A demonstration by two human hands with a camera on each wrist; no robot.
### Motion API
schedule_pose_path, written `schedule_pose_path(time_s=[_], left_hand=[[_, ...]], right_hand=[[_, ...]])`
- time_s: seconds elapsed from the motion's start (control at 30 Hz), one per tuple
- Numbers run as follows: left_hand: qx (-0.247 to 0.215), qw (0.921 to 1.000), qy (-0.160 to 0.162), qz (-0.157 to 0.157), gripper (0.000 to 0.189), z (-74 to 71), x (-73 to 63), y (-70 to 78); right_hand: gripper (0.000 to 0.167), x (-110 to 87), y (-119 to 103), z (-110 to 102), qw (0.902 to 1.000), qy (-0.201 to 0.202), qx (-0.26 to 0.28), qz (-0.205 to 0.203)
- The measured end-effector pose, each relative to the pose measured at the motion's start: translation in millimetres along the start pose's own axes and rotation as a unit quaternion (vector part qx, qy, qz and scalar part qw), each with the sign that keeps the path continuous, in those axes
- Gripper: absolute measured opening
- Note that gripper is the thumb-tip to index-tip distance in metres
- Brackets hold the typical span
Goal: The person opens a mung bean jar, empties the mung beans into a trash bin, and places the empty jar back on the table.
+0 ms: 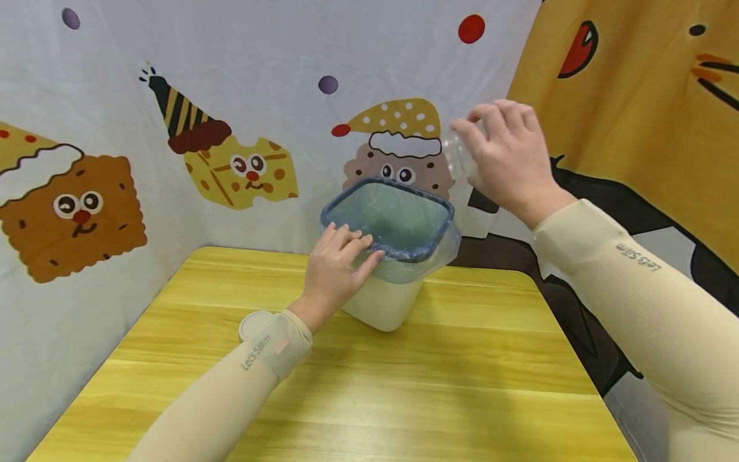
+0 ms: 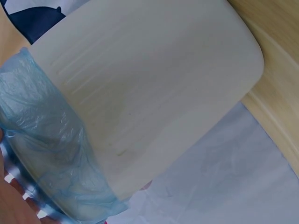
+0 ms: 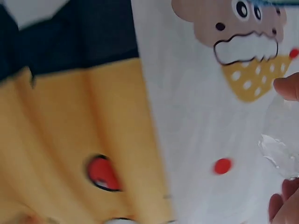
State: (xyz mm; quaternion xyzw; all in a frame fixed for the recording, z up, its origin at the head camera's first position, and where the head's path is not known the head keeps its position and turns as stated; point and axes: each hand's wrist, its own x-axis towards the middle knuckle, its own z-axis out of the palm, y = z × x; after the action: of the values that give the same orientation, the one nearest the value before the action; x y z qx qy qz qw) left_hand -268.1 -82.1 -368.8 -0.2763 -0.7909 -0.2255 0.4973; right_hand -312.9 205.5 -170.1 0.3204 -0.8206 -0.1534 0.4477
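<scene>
A cream trash bin (image 1: 383,301) stands toward the back of the wooden table, lined with a translucent blue bag (image 2: 51,135) folded over its rim. My left hand (image 1: 337,266) holds the near-left part of that rim, fingers laid over the edge. Up to the right of the bin, my right hand (image 1: 510,151) grips a clear jar (image 1: 456,154) tipped on its side, its mouth toward the left. Part of the jar (image 3: 280,135) also shows at the right edge of the right wrist view. Whether it contains anything cannot be seen.
A round white lid (image 1: 254,324) lies on the table (image 1: 404,398), partly covered by my left forearm. Behind stands a white cloth backdrop (image 1: 242,64) with cartoon prints. A yellow-and-black cloth (image 1: 635,115) hangs on the right.
</scene>
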Motion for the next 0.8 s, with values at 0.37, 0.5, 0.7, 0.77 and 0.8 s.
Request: schedule_pose_path(time_s=[0.37, 0.5, 0.7, 0.77, 0.8], left_hand=[[0.006, 0.9999, -0.011, 0.0, 0.032, -0.9, 1.6, 1.5], [0.004, 0.9999, -0.011, 0.004, 0.032, -1.2, 1.4, 2.1], [-0.005, 1.0, 0.0, 0.007, 0.031, -1.0, 2.7, 1.7], [-0.007, 1.0, 0.002, 0.006, 0.031, -0.3, 3.4, 2.1], [-0.009, 0.9999, 0.003, 0.006, 0.03, 0.0, 3.7, 2.5]], right_hand=[[0.088, -70.1, 42, -16, 0.8642, -0.011, 0.21, 0.457], [0.094, -103.0, 49, -11, 0.7808, -0.038, 0.275, 0.56], [0.103, -152.5, 41, 17, 0.7226, -0.088, 0.314, 0.609], [0.106, -169.5, 30, 31, 0.7211, -0.105, 0.321, 0.605], [0.107, -178.5, 24, 38, 0.72, -0.115, 0.327, 0.601]])
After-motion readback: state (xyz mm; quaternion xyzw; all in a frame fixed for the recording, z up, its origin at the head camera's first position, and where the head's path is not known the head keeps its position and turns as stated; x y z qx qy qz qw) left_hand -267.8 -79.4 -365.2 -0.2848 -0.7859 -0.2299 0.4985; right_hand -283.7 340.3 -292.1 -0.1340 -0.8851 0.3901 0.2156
